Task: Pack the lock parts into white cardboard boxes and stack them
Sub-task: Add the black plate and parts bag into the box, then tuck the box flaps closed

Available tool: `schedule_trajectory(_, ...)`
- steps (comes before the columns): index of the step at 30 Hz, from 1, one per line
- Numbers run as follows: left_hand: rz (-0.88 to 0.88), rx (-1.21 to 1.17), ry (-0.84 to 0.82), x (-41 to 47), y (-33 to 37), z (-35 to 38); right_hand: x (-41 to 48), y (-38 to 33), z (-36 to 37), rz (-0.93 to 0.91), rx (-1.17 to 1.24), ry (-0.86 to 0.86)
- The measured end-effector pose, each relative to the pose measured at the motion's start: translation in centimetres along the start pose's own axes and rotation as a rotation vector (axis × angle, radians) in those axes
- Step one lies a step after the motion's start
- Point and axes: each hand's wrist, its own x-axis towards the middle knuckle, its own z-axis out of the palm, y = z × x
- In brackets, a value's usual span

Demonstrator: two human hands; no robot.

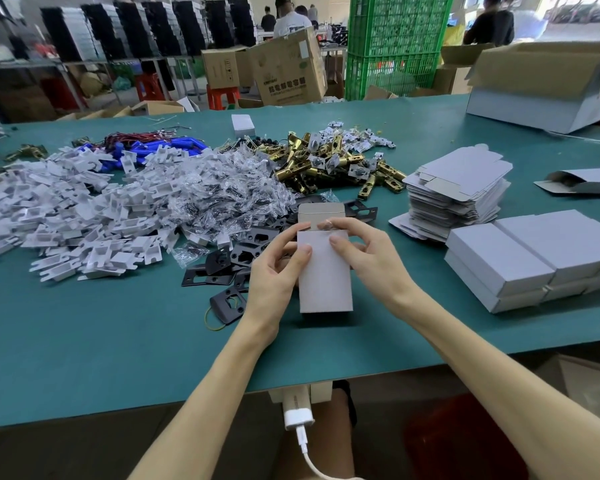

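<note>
A white charger plug (298,412) with its cable hangs under the green counter (118,341) edge, nearer than the white cardboard box (324,275). That box is held over the counter between both hands, its brown top flap open and pointing away. The left grip (274,271) is closed round the box's left side, thumb pressed on the front face. The right grip (368,258) clasps the right side, thumb on the face and forefinger at the open top edge.

Just left of the box lie black metal plates (229,261), with a yellow rubber band (212,322) beside the closest one. To the box's right, closed white boxes (520,261) sit stacked in two layers. Beyond them is a pile of flat box blanks (458,188). Beyond-left of the box spread clear bags of small parts (222,188) and white plastic pieces (84,216). Straight beyond lies a heap of brass latches (326,161). Far right of the box stands a large open carton (548,84).
</note>
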Motion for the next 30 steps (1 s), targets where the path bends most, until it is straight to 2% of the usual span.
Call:
schedule_trajectory(5,0.011,0.012,0.001,-0.1,0.1,0.1,-0.4,0.0,0.2,-0.112,-0.077,-0.029)
schedule_trajectory(8,0.006,0.008,-0.005,-0.1,0.0,0.0,-0.2,0.2,0.3,-0.09,-0.153,-0.001)
schedule_trajectory(12,-0.001,0.016,-0.016,-0.2,0.0,0.0,0.4,-0.5,-0.4,-0.042,-0.321,-0.097)
schedule_trajectory(17,0.001,0.015,-0.013,-0.2,0.2,0.0,1.3,-1.3,-1.2,-0.122,-0.412,-0.145)
schedule_trajectory(19,0.0,0.015,-0.006,-0.2,0.2,0.0,1.0,-1.1,-0.9,-0.13,-0.339,-0.12)
schedule_trajectory(22,-0.007,0.027,-0.003,-0.2,0.2,0.1,0.3,-0.2,-0.3,-0.03,-0.1,0.021)
schedule_trajectory(24,-0.012,0.034,-0.011,-0.2,0.2,0.1,0.0,0.4,0.1,-0.043,-0.109,0.089)
schedule_trajectory(30,-0.023,0.006,-0.02,-0.2,0.3,0.2,-1.0,1.0,0.6,-0.039,0.028,0.099)
